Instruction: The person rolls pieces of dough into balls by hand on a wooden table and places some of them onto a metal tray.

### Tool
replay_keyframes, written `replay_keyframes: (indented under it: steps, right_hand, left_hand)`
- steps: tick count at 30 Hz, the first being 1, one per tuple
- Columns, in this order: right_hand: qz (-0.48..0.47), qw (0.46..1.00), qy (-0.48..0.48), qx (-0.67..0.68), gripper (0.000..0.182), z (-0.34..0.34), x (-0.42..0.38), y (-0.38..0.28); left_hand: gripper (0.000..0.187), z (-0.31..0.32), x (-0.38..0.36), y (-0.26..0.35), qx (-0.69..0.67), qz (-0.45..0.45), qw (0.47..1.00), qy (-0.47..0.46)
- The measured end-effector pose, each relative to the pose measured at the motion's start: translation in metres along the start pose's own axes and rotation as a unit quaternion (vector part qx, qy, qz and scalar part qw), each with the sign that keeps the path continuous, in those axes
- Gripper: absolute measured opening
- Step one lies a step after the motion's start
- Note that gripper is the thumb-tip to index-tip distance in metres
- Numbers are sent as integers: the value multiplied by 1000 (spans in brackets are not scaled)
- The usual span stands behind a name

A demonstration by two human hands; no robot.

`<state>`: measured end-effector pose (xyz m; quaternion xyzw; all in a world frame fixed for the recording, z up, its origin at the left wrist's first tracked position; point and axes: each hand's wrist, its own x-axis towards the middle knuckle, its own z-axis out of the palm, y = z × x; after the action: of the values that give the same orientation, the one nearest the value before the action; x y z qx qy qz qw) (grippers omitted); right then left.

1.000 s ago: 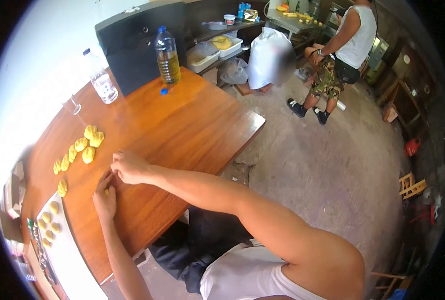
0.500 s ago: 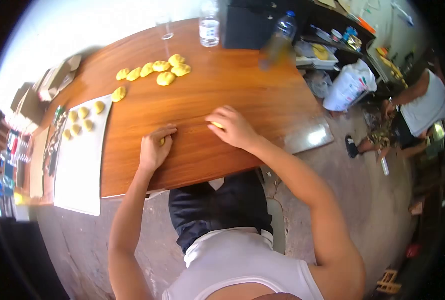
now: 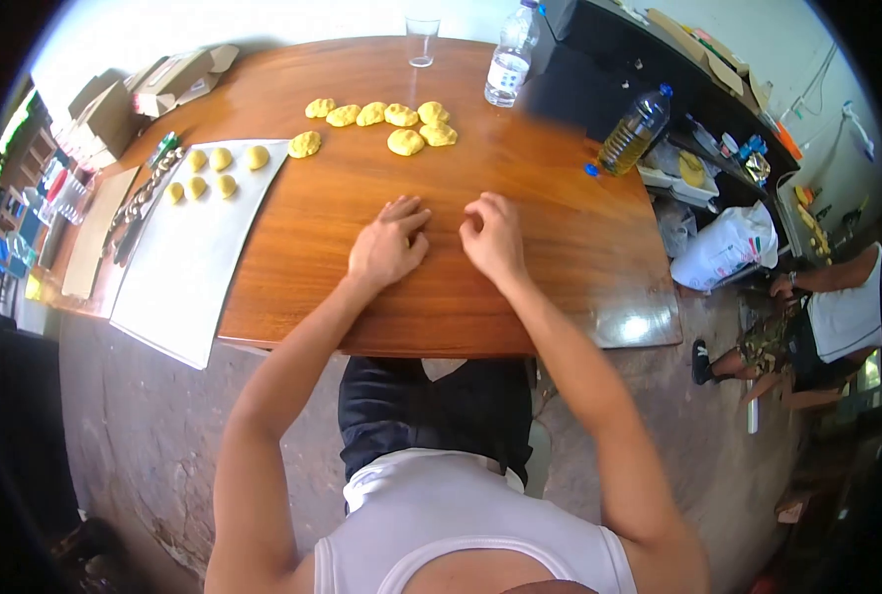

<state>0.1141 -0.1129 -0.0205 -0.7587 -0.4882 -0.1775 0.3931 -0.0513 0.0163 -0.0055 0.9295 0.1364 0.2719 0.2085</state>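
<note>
My left hand [image 3: 389,245] rests palm down on the wooden table [image 3: 312,287], fingers curved and cupped low. To its right, my right hand [image 3: 492,236] is also on the wood with its fingers curled in. A gap separates the two hands. Half a second ago a bit of yellow dough showed under each palm; now the hands hide it. Beyond them lie several rough lumps of yellow dough [image 3: 404,143], with a single lump [image 3: 304,145] beside the white sheet [image 3: 178,277]. Several smooth dough balls [image 3: 226,185] sit on the sheet's far part.
A glass [image 3: 422,45] and a water bottle [image 3: 508,69] stand at the back. An oil bottle [image 3: 634,134] is at the right, by a black box [image 3: 599,69]. Cardboard boxes [image 3: 104,119] are at the left. Another person [image 3: 842,307] is off to the right.
The camera view has shifted, so the table things appear farther right. My hands have come closer together. The dough visible under each hand is now out of sight.
</note>
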Motion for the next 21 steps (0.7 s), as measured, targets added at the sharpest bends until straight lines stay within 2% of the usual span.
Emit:
replay_keyframes:
  steps: [1, 3, 4, 6, 8, 9, 10, 11, 12, 14, 15, 17, 19, 21]
  right_hand:
    - [11, 998, -40, 53, 18, -4, -12, -14]
    - [-65, 990, -77, 97, 20, -27, -40, -31]
    - [-94, 986, -101, 91, 20, -44, -54, -34]
    - [-126, 980, -125, 90, 20, -73, -51, -19]
    - [-153, 965, -207, 55, 23, -97, -45, 0]
    - [-152, 964, -209, 58, 23, -94, -39, 4]
    - [-107, 973, -203, -6, 26, -87, -27, 10]
    - [-64, 976, -196, -71, 28, -78, -16, 14]
    - [-66, 976, -198, -67, 28, -61, -7, 14]
    - [5, 992, -112, -57, 32, -24, 5, -1]
    - [2, 992, -115, -54, 32, -20, 2, -9]
    - [-92, 989, -109, 46, 32, -19, -12, -21]
    - [-140, 972, -161, 101, 31, -51, -36, -31]
    - [-157, 962, -197, 109, 30, -88, -53, -26]
  left_hand:
    - [37, 2, -6, 2, 9, -11, 1000, 22]
    - [36, -9, -34, 10, -2, 6, 1000, 21]
    - [36, -16, -48, 15, -20, 27, 999, 12]
    - [36, -41, -67, 14, -6, 8, 1000, 9]
    - [36, -51, -69, 9, 3, -6, 1000, -1]
    - [37, -53, -58, 3, 21, -34, 999, 1]
    - [38, -53, -47, -2, 37, -63, 997, 3]
    - [40, -39, -33, -11, 70, -37, 996, 42]
    - [40, -27, -17, -10, 73, -36, 996, 46]
    - [41, -5, -4, -3, 80, -38, 995, 53]
    - [41, 3, -3, 2, 50, -11, 998, 39]
    - [42, 1, -16, 6, 22, 5, 999, 29]
    - [42, -26, -50, 21, -49, 31, 998, -35]
    - [42, -54, -78, 20, -33, 35, 998, -39]
